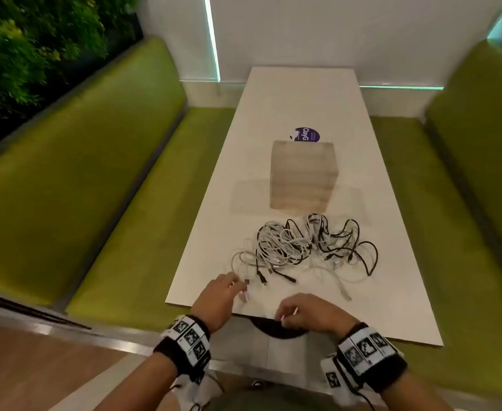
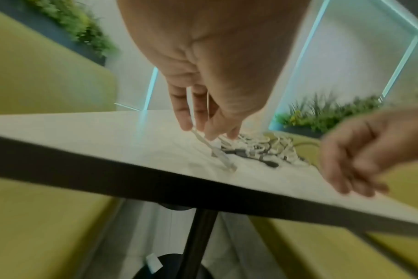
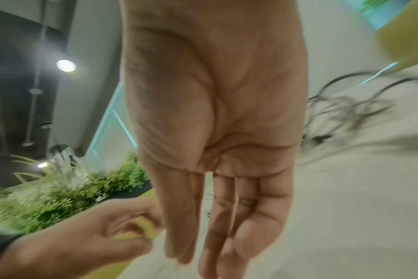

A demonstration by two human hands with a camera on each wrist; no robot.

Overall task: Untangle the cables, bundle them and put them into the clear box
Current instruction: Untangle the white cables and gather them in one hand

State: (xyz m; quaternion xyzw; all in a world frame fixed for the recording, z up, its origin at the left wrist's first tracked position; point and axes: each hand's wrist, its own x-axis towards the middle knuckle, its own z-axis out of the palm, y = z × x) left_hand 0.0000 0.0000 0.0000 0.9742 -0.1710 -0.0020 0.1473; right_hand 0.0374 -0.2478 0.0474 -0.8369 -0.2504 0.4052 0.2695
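Note:
A tangle of white and black cables (image 1: 303, 247) lies on the white table (image 1: 297, 99), in front of a pale, boxy container (image 1: 303, 176). My left hand (image 1: 239, 289) is at the tangle's near left. It pinches the end of a white cable (image 2: 223, 160), whose plug rests on the tabletop. My right hand (image 1: 288, 314) hovers at the table's front edge, apart from the cables. Its fingers (image 3: 179, 217) hang nearly straight and hold nothing. The left wrist view shows the tangle (image 2: 258, 145) just beyond my left fingertips (image 2: 186, 124).
A faint translucent flat sheet (image 1: 249, 197) lies around the container's base, and a purple label (image 1: 306, 134) sits behind it. Green benches (image 1: 110, 179) run along both sides of the table. A black pedestal leg (image 2: 198, 236) stands under the front edge.

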